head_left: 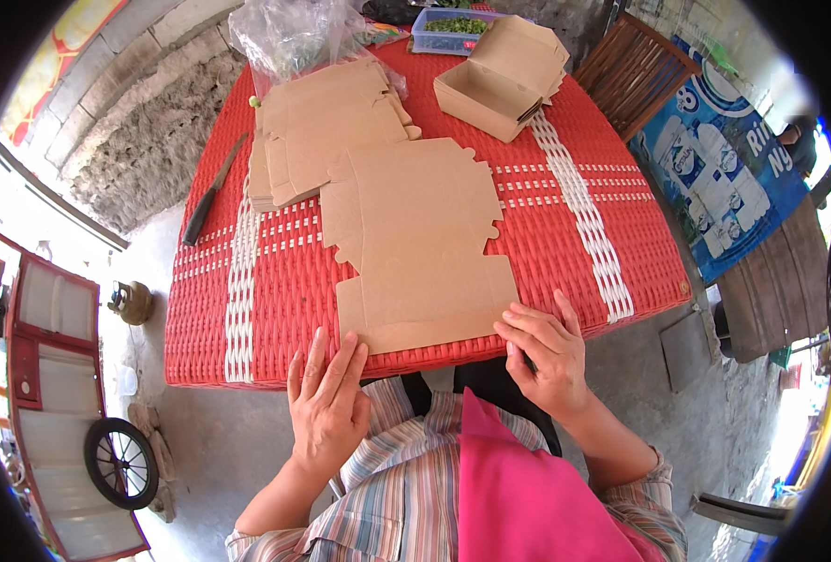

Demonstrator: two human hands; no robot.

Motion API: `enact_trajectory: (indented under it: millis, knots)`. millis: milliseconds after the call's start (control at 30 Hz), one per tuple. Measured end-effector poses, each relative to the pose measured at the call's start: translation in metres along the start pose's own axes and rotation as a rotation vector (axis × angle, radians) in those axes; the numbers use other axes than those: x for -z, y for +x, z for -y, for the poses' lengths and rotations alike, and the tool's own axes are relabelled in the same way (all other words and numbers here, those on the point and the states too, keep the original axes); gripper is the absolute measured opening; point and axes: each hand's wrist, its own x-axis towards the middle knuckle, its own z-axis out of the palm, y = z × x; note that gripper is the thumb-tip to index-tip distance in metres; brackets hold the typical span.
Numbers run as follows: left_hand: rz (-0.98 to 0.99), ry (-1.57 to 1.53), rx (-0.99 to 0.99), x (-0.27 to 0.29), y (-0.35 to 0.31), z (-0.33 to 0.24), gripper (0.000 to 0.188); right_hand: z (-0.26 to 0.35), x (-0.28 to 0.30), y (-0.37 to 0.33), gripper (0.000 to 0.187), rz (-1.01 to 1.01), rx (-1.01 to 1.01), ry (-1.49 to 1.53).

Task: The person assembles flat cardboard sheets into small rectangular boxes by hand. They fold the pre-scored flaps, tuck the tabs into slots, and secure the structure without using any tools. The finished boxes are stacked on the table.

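A flat, unfolded brown cardboard box blank (425, 239) lies on the red woven table (275, 309), its near edge close to the table's front edge. My left hand (326, 398) rests at the blank's near left corner, fingers stretched out and touching it. At the near right corner, the fingertips of my right hand (545, 351) touch the cardboard, fingers apart. Behind the blank, to the left, is a stack of similar flat blanks (326, 117); the front blank partly overlaps it. A folded cardboard box (490, 94) stands at the far right with its lid raised.
A knife (214, 192) with a dark handle lies at the table's left side. Clear plastic bags (294, 37) and a blue-rimmed tub of chopped greens (453, 33) sit at the back. A wooden chair (633, 70) stands beyond the right edge.
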Motion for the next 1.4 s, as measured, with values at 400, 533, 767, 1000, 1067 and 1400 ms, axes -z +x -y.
enact_trajectory:
  millis: [400,533,767,1000,1067,1400]
  knots:
    - [-0.082,-0.398,0.079,0.002,0.034,0.009,0.029,0.007,0.02,0.009,0.073,0.119,-0.248,0.141]
    - [-0.048,-0.437,-0.177,-0.005,0.027,0.031,0.022,-0.004,0.038,0.027,0.077,0.279,-0.121,0.111]
    - [0.053,-0.574,-0.328,0.003,0.013,0.034,0.026,-0.021,0.043,0.026,0.053,0.467,0.059,0.249]
    - [0.143,-0.543,-0.022,0.013,0.043,0.029,0.047,-0.027,0.03,0.029,0.035,0.37,-0.139,0.478]
    - [0.107,-0.725,0.224,0.0,0.046,0.028,0.05,-0.024,0.024,0.036,0.031,0.279,-0.225,0.519]
    - [-0.258,-0.75,0.421,-0.027,0.08,0.006,0.081,-0.013,-0.002,0.075,0.068,0.127,-0.654,0.489]
